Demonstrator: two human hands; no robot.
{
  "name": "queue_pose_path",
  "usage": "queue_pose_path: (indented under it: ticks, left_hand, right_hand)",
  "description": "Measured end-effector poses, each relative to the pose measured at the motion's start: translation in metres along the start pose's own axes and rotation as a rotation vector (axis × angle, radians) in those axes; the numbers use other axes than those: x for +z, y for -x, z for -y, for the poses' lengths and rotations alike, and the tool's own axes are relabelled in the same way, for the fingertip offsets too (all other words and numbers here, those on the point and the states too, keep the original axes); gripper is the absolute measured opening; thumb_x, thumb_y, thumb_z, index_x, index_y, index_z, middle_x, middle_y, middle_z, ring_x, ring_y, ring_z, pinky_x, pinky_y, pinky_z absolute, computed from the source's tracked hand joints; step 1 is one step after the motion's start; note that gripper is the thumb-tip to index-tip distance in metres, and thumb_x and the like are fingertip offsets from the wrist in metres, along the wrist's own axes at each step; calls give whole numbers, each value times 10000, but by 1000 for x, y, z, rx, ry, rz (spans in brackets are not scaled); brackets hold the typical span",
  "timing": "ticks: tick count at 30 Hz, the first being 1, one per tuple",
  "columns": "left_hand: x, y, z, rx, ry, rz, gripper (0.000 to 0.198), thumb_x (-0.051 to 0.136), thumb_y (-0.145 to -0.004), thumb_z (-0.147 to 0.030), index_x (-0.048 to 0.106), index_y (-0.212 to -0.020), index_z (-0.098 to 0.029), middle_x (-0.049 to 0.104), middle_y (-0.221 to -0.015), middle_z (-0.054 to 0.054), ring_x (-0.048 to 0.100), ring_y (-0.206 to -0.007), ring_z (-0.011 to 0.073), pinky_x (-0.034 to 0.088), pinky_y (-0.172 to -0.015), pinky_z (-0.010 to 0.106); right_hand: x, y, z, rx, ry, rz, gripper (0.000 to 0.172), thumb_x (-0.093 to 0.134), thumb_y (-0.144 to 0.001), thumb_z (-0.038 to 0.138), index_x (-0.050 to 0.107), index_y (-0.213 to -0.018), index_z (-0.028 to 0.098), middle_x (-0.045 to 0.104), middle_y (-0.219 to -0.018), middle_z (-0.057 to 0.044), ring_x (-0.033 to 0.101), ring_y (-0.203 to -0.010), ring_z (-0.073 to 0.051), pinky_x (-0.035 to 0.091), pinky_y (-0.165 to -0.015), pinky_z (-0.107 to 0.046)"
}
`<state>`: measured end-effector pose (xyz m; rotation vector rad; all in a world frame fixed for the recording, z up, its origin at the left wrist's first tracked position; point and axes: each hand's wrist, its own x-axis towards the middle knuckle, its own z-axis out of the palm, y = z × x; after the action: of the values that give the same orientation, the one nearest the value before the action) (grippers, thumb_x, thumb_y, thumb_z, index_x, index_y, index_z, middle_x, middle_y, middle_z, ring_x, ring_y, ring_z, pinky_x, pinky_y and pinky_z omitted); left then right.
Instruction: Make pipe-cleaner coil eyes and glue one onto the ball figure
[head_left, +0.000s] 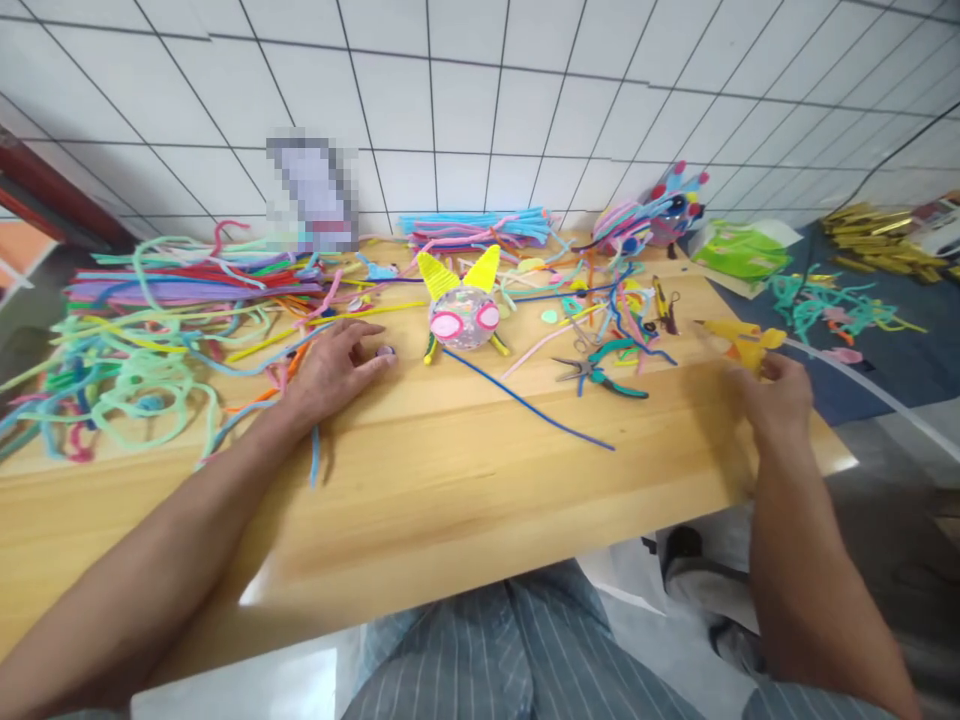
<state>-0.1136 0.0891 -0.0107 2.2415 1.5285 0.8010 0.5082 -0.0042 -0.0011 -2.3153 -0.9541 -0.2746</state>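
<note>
My left hand [334,368] lies on the wooden table [450,480] with its fingers spread, a fingertip beside a small purple piece [385,352]. Just right of it stands a glittery ball figure [463,316] with yellow ears and pink eyes. A long blue pipe cleaner [525,400] runs from the figure toward the table's front right. My right hand [776,400] is near the table's right edge, its fingers curled around the handle of a yellow glue gun [739,340]. The gun's cord trails off to the right.
Heaps of coloured pipe cleaners [150,330] cover the table's left and back. Green-handled pliers [600,375] and scissors lie right of the figure. Another pipe-cleaner figure [660,215] stands at the back right. A blue mat [862,350] with more material lies beyond the right edge.
</note>
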Motion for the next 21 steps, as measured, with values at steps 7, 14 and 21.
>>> queue_pose_path:
  ticks: [7, 14, 21]
  left_hand:
    - [-15, -2, -26, -2, 109, -50, 589, 700, -875, -639, 671, -1298, -229, 710, -1298, 109, 694, -1084, 274, 583, -881, 404]
    - [10, -7, -62, -25, 242, -54, 842, 780, -828, -643, 474, -1514, -263, 570, -1541, 173, 616, -1343, 355, 538, -1061, 539]
    - [67, -39, -70, 8, 417, -117, 1102, 898, -747, -574, 280, -1603, -258, 395, -1660, 217, 475, -1510, 378, 495, -1159, 517]
  right_hand:
    - [0, -18, 39, 158, 75, 184, 323, 871, -708, 60, 598, -706, 232, 647, -782, -72, 456, -632, -149, 419, -713, -393]
    - [-18, -13, 64, 87, 61, 194, 381, 833, -799, 120, 557, -554, 218, 601, -653, -48, 401, -574, -126, 360, -633, -395]
    - [-30, 55, 158, -208, -781, 655, 272, 767, -873, 134, 822, -1138, 162, 817, -1078, -108, 714, -859, -156, 517, -756, -331]
